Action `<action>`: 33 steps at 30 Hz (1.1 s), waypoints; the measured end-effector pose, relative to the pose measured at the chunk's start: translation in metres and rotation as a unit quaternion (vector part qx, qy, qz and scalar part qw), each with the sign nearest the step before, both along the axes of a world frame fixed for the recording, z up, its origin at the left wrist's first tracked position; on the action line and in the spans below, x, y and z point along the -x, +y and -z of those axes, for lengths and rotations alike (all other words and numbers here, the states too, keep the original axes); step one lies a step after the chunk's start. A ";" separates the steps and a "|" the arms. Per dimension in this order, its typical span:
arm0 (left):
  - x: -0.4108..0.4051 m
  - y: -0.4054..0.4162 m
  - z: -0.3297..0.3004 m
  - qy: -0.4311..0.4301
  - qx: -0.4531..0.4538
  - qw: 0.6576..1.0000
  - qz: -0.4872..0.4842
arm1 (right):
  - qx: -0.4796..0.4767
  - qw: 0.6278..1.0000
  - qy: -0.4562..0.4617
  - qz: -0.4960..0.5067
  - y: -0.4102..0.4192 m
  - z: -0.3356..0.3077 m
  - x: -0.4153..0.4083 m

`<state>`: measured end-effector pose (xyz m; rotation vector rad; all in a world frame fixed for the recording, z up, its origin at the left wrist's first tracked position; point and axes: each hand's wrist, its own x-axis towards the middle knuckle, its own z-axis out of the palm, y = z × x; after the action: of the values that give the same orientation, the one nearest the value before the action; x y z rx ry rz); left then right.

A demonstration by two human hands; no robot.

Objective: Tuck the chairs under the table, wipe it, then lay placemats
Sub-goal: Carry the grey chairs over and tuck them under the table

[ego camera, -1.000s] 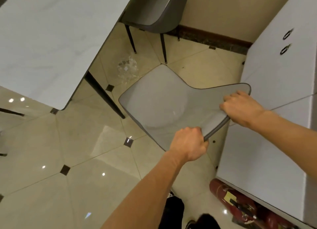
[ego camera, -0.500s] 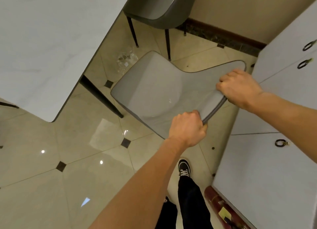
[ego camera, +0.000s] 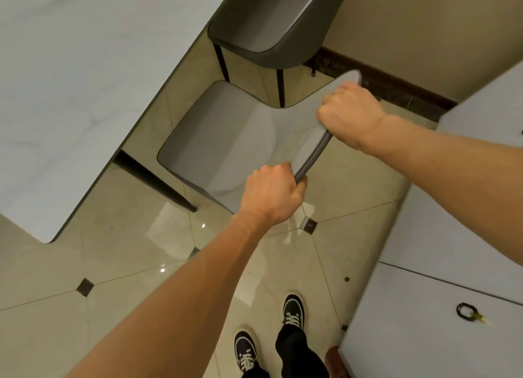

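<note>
A grey chair [ego camera: 226, 140] stands on the tiled floor beside the white marble table [ego camera: 70, 80], its seat front close to the table's long edge. My left hand [ego camera: 271, 194] grips the near end of the backrest's top rim. My right hand [ego camera: 348, 112] grips the far end of the same rim. A black table leg [ego camera: 152, 177] slants down just left of the seat. A second, darker grey chair [ego camera: 271, 24] stands farther along the same side, partly under the table edge.
White cabinets [ego camera: 441, 264] with black ring handles run along the right, leaving a narrow aisle of tile where my feet [ego camera: 268, 335] stand. A wall with a dark skirting board [ego camera: 396, 89] closes the far end. A red object [ego camera: 332, 358] lies at the cabinet's foot.
Holding the backrest with both hands, I have pushed the chair forward and left, toward the table edge and the second chair. I have stepped forward with it.
</note>
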<state>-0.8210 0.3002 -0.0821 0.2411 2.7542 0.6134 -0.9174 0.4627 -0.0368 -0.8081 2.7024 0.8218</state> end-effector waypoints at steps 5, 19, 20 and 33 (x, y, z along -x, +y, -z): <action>0.008 -0.001 -0.004 -0.018 -0.001 1.000 -0.015 | 0.020 1.000 0.012 0.013 -0.002 0.004 0.010; 0.031 0.007 -0.005 -0.019 -0.004 1.000 -0.006 | 0.031 0.999 -0.028 0.020 0.006 0.002 0.038; 0.037 0.009 -0.003 -0.013 -0.006 1.000 -0.005 | 0.029 0.999 -0.031 0.016 0.007 0.002 0.044; 0.060 0.019 0.002 -0.029 -0.022 0.999 0.009 | -0.002 0.999 -0.033 -0.006 0.016 0.006 0.072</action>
<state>-0.8813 0.3188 -0.0836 0.2544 2.6827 0.6673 -0.9892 0.4785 -0.0427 -0.8369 2.6402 0.7878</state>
